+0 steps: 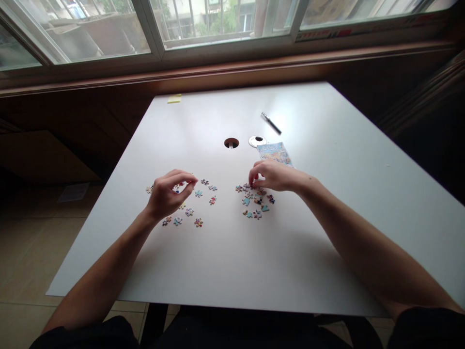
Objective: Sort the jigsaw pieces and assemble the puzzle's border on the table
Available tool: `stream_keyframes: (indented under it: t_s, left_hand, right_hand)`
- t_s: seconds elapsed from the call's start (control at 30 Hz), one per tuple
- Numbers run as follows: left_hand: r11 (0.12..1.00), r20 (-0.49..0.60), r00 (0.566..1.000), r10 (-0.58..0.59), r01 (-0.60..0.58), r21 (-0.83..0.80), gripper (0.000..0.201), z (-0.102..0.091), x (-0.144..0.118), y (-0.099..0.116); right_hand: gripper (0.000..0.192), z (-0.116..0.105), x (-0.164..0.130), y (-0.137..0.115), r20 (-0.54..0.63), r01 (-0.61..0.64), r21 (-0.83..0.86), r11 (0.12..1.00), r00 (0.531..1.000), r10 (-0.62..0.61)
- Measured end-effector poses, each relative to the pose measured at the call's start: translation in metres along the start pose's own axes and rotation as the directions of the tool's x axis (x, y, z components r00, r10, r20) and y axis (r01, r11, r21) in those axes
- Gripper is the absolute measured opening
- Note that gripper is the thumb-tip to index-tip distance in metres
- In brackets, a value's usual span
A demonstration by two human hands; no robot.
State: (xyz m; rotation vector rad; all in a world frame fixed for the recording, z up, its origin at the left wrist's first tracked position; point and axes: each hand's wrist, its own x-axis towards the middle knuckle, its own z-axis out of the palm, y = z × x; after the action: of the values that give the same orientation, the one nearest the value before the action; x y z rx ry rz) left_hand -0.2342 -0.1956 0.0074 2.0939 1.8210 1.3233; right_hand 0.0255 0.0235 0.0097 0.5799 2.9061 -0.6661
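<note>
Loose jigsaw puzzle pieces lie on the white table in two groups. My left hand (169, 193) hovers over the left group, thumb and forefinger pinched together; whatever may be between the tips is too small to make out. Around it are a multicoloured piece (198, 222), a light blue piece (198, 193) and several others, some hidden behind the hand. My right hand (269, 175) reaches down to the upper edge of the right group, its fingertips closed on a puzzle piece (251, 186). Just below are a teal piece (246, 201) and several mixed-colour pieces close together.
A small picture sheet (275, 152) lies partly behind my right hand. Beyond are a round cable-hole cover (257, 141), an open hole (231, 143) in the tabletop and a dark pen (271, 123). Yellow tape (174, 99) marks the far left corner, below a window.
</note>
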Motion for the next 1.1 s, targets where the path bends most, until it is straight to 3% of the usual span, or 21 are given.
stream_keyframes:
  t_s: [0.2, 0.57, 1.1]
  left_hand:
    - [1.000, 0.001, 1.000, -0.005, 0.005, 0.001, 0.010, 0.000, 0.000, 0.000]
    - [1.000, -0.005, 1.000, -0.005, 0.005, 0.004, 0.010, 0.001, 0.000, -0.001]
    - [1.000, -0.011, 1.000, 0.000, 0.001, 0.010, 0.010, 0.001, 0.001, 0.000]
  right_hand:
    - [0.015, -0.010, -0.006, 0.004, 0.014, -0.011, -0.044, 0.999, 1.000, 0.012]
    - [0.009, -0.012, -0.011, 0.005, 0.155, -0.120, -0.016, 0.993, 0.981, 0.121]
    - [0.011, -0.017, -0.015, -0.005, 0.164, -0.134, -0.067, 0.989, 0.976, 0.143]
